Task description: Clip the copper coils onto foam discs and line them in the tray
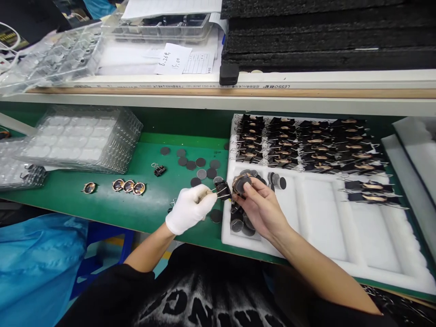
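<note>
My left hand [189,209], in a white glove, is closed on the wire handles of a black binder clip [223,190]. The clip's jaw side points right, towards the piece in my other hand. My bare right hand [264,206] pinches a round gold-rimmed watch case [235,185] with a dark disc [243,183] against its face. Whether clip and case touch, I cannot tell. Below my right hand, loose dark discs [237,225] and black clips lie in the near left part of the white foam tray [327,227], partly hidden by the hand.
Clipped pieces [318,147] stand in rows in the tray's far part. Scattered grey discs [200,162], a spare binder clip [159,170] and gold-rimmed cases [128,186] lie on the green table [153,209]. Clear plastic trays [81,141] are stacked left. A shelf edge [163,93] runs across behind.
</note>
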The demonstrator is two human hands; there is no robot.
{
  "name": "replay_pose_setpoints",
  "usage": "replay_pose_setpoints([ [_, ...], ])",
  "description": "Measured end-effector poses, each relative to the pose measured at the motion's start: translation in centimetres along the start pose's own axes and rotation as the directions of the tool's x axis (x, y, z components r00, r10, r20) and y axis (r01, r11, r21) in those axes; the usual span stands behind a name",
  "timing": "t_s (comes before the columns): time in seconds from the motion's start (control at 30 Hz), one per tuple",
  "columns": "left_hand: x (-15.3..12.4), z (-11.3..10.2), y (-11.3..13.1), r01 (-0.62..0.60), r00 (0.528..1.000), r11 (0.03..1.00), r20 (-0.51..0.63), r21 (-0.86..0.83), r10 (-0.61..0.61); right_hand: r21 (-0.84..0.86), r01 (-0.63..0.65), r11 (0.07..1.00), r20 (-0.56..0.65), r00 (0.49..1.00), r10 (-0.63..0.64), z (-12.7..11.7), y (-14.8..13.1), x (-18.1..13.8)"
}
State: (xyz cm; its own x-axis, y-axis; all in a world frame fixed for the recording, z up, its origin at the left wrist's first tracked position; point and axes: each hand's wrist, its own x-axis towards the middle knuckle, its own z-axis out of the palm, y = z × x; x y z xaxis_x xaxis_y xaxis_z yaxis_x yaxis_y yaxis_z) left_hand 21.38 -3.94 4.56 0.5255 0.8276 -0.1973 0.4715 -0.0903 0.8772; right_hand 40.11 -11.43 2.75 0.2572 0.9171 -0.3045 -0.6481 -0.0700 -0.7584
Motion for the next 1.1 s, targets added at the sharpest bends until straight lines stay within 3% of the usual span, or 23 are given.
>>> replay_pose_setpoints([
  [0.17,-0.2,2.0,0.1,0.006,0.998,0.996,-0.063,-0.090,-0.011,-0.017,-0.024,1.000,-0.097,0.995,0.022,0.1,0.4,0.1],
  [0.53,-0.2,3.5,0.0,0.041,0.999,0.991,-0.028,-0.129,-0.045,-0.063,-0.005,0.998,-0.118,0.993,-0.002,0.2,0.8,-0.1],
  [0.63,-0.3,1.7,-0.4,-0.070,0.995,0.990,0.059,-0.120,0.077,-0.028,0.037,0.999,-0.123,0.992,-0.040,0.1,0.2,0.0],
  [0.7,-0.7,-0.8,-1.1,-0.166,0.986,0.984,0.018,-0.065,0.168,0.043,0.082,0.996,-0.138,0.988,-0.076,-0.1,-0.6,0.1],
  [0.8,-1.6,-5.3,-2.7,-0.117,0.966,0.950,-0.190,0.290,0.177,0.146,0.083,0.986,-0.144,0.988,-0.062,-0.6,-1.7,0.3],
  [0.9,-2.5,-8.3,-4.7,-0.010,0.984,0.785,-0.132,0.620,0.116,0.152,0.022,0.988,-0.120,0.993,-0.003,-0.9,-2.1,0.5],
  [1.0,-2.8,-9.2,-6.4,-0.079,0.996,0.754,0.019,0.653,0.087,0.055,-0.056,0.997,-0.107,0.992,0.061,-0.7,-1.6,0.2],
  [1.03,-2.7,-9.2,-6.7,-0.102,0.993,0.770,0.021,0.630,0.114,0.002,-0.098,0.995,-0.084,0.992,0.098,-0.6,-1.4,0.0],
  [1.1,-2.6,-8.6,-6.7,-0.110,0.978,0.804,-0.079,0.584,0.191,-0.132,-0.130,0.983,0.018,0.991,0.133,-0.5,-1.0,-0.4],
])
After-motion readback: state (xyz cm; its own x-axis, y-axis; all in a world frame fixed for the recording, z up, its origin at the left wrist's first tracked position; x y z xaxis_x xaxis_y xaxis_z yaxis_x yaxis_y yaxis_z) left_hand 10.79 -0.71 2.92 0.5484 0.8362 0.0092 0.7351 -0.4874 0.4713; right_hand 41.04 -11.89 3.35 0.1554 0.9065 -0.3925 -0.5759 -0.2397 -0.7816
